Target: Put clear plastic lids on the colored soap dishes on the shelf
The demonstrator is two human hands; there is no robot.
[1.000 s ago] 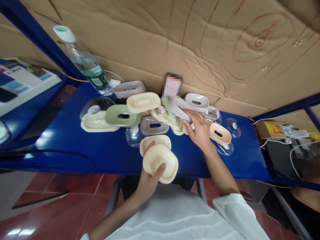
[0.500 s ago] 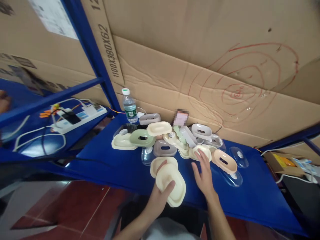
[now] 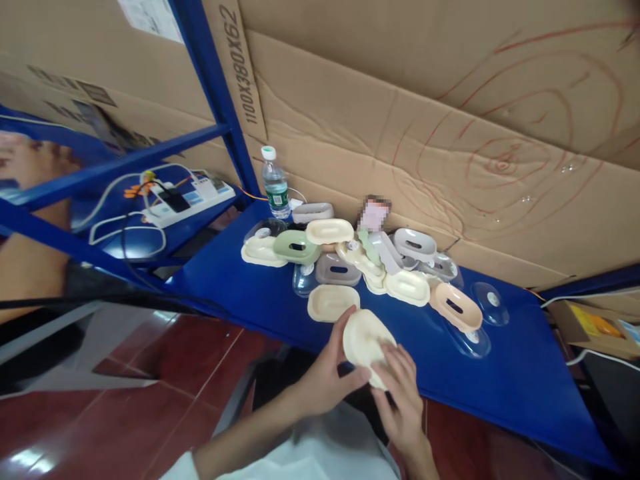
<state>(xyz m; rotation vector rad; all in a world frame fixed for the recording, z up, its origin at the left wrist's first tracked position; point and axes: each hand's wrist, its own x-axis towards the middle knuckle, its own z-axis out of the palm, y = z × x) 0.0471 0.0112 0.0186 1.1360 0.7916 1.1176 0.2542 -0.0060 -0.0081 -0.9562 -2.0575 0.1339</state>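
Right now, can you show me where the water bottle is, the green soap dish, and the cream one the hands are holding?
water bottle (image 3: 275, 190), head view, on its label.
green soap dish (image 3: 296, 246), head view, on its top rim.
cream soap dish (image 3: 364, 333), head view, on its bare upper face between the hands.

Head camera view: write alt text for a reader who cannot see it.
Two bare hands, the left hand and the right hand, together hold a cream oval soap dish part over the near edge of a blue table. Behind it lies a pile of soap dish parts in cream, green, grey and peach, with a water bottle against a cardboard wall.
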